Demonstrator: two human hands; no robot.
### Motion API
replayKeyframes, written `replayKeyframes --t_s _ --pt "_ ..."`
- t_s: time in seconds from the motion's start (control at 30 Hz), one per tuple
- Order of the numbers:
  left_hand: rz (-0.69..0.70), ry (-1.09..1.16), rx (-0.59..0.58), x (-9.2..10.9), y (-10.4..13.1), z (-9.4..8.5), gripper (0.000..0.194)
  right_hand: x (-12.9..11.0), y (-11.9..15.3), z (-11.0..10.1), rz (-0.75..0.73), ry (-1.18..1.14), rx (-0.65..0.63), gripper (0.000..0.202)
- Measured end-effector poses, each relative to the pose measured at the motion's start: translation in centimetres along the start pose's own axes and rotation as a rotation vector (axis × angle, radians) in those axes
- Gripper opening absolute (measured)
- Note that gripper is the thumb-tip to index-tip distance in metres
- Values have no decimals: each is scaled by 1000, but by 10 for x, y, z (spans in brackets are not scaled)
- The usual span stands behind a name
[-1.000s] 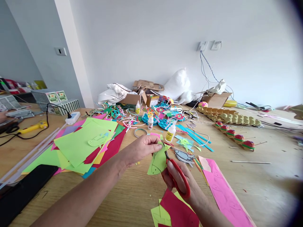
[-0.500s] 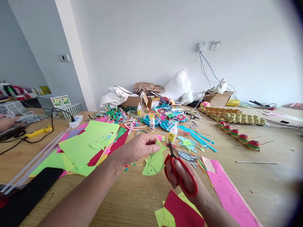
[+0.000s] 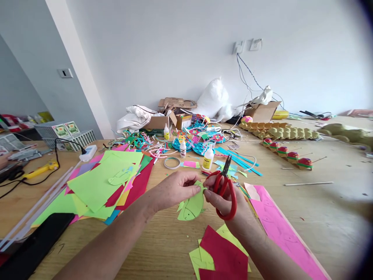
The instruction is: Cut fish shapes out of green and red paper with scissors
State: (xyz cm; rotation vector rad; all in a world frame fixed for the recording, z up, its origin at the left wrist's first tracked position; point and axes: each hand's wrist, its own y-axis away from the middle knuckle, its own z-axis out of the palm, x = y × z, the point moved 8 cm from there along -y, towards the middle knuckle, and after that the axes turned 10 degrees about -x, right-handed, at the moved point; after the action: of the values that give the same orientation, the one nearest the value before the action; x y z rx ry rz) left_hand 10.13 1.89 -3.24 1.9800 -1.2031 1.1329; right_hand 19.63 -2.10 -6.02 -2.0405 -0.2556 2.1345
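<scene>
A green paper fish (image 3: 192, 205) with a drawn eye and gill line hangs from my left hand (image 3: 177, 189), pinched at its upper end between thumb and fingers. Red-handled scissors (image 3: 225, 186) are in my right hand (image 3: 225, 202), their dark blades pointing up and away from the paper. The thumb and a fingertip of that hand touch the fish's right edge. Below lie red (image 3: 225, 249) and yellow-green paper pieces. To the right is a long pink sheet (image 3: 279, 225) with pencil outlines.
Coloured sheets (image 3: 96, 186) are piled at the left, near a black phone-like slab (image 3: 37, 241). A glue bottle (image 3: 208, 157) and a tape roll (image 3: 171, 163) stand and lie beyond my hands. Painted egg-carton strips (image 3: 287, 153) lie at the right.
My right hand has come up to the fish, and the scissors' blades now point upward. The view has shifted slightly, and the fish's upper part has turned a little.
</scene>
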Motion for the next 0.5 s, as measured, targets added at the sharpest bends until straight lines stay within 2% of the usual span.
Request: replayKeyframes --t_s 0.13,0.2,0.27,0.37,0.5 --pt "30 170 82 -1 -2 -2 14 -1 -1 -6 -24 -9 20 21" --pt "46 235 116 1 0 -7 13 -1 -3 -3 -5 55 -56 19" --pt "39 253 131 2 4 -14 15 2 -4 2 64 160 -165 26" --pt "-11 241 121 -2 10 -24 18 7 -4 11 178 267 -298 35" --pt "-60 225 122 -9 15 -35 21 9 1 23 237 352 -421 44"
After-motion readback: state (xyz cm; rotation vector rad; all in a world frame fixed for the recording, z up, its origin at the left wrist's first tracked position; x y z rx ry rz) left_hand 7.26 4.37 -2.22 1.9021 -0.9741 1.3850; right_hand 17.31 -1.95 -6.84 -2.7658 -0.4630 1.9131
